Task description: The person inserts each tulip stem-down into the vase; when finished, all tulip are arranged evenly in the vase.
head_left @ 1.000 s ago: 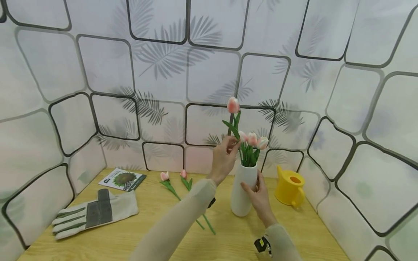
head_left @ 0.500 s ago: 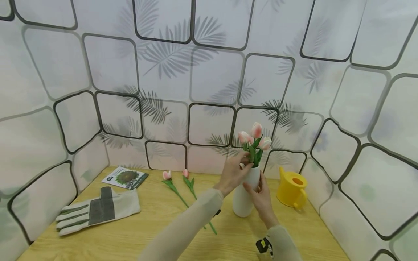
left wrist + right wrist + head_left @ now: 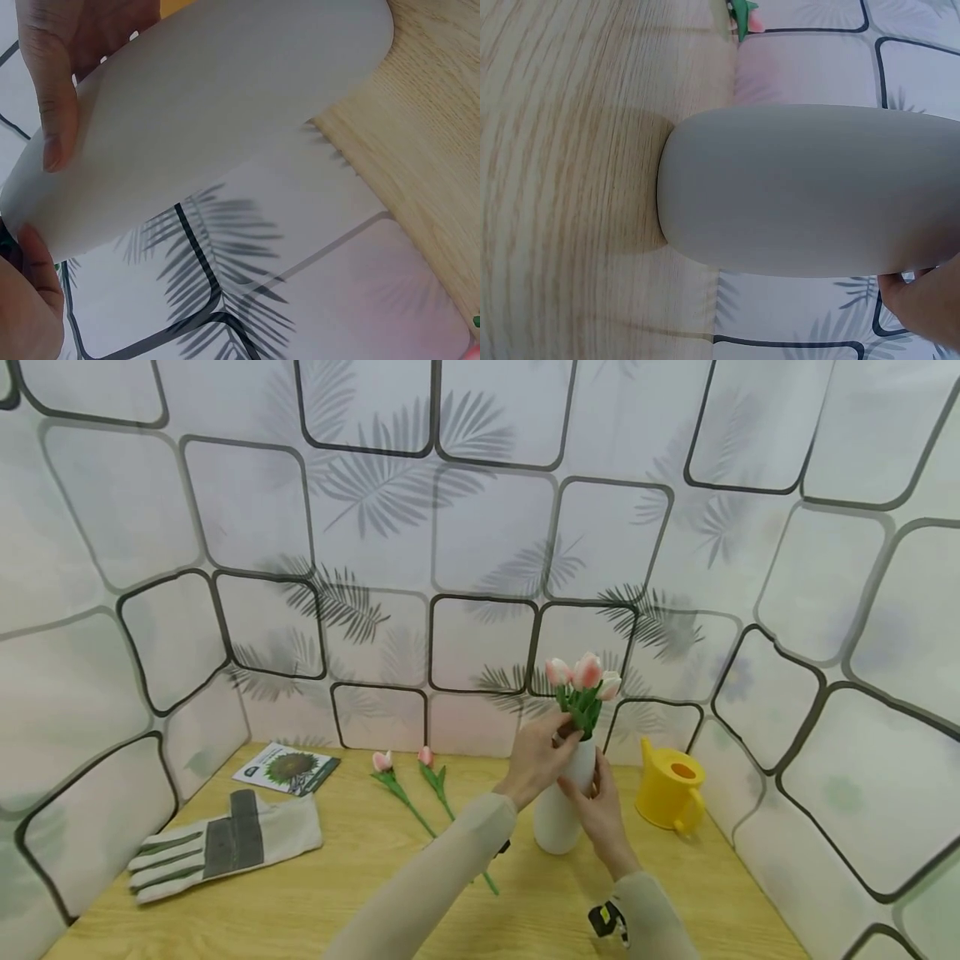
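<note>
A white vase (image 3: 558, 818) stands upright on the wooden table, with several pink-and-white tulips (image 3: 587, 672) rising from its mouth. My right hand (image 3: 602, 818) grips the vase's upper side, thumb in front. That vase (image 3: 802, 187) fills much of the right wrist view, its base on the table. At the vase's mouth, my left hand (image 3: 536, 760) pinches a tulip low among the green leaves; the stem between the fingers is mostly hidden. In the left wrist view, part of the left hand (image 3: 30, 307) shows beside the rim, below the right hand's thumb (image 3: 56, 112).
Two loose tulips (image 3: 382, 762) lie on the table (image 3: 277, 910), partly behind my left forearm. A yellow watering can (image 3: 667, 787) stands right of the vase. Gloves (image 3: 232, 839) and a seed packet (image 3: 287, 769) lie at the left. Patterned walls enclose the back and sides.
My left hand has come down and right with a tulip, whose stem went into the vase; its bloom now sits among the others. The right hand stays on the vase.
</note>
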### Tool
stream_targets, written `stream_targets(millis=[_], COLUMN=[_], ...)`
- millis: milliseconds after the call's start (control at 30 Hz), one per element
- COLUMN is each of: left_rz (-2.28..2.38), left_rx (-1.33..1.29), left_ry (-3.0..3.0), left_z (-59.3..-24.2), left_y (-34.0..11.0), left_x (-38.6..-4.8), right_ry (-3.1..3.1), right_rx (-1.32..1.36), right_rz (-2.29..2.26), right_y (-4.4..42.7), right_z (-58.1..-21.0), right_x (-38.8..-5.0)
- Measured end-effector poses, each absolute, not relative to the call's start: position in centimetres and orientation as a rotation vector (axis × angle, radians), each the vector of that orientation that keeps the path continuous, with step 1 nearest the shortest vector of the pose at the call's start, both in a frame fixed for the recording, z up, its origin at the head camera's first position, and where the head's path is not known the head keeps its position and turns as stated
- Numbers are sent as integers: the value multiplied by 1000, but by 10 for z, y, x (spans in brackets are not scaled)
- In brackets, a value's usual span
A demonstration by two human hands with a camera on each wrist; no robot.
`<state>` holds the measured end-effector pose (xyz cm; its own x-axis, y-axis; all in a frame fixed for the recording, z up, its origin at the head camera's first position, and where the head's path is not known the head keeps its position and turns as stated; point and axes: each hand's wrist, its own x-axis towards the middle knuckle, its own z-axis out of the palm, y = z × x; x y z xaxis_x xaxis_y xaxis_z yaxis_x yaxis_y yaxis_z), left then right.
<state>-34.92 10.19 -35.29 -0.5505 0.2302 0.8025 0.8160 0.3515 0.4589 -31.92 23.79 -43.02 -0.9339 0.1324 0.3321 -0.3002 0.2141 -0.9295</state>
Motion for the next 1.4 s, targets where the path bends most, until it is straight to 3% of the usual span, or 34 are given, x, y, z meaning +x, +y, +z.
stream_targets(millis=[1400], left_rz=[-1207], left_rx=[-850], left_ry=[-2159], left_z=[-343], left_y=[106], left_x=[-346], right_ry=[-2168], right_rx=[153], right_rz=[1750], right_y=[238], right_z=[-433], right_x=[-318])
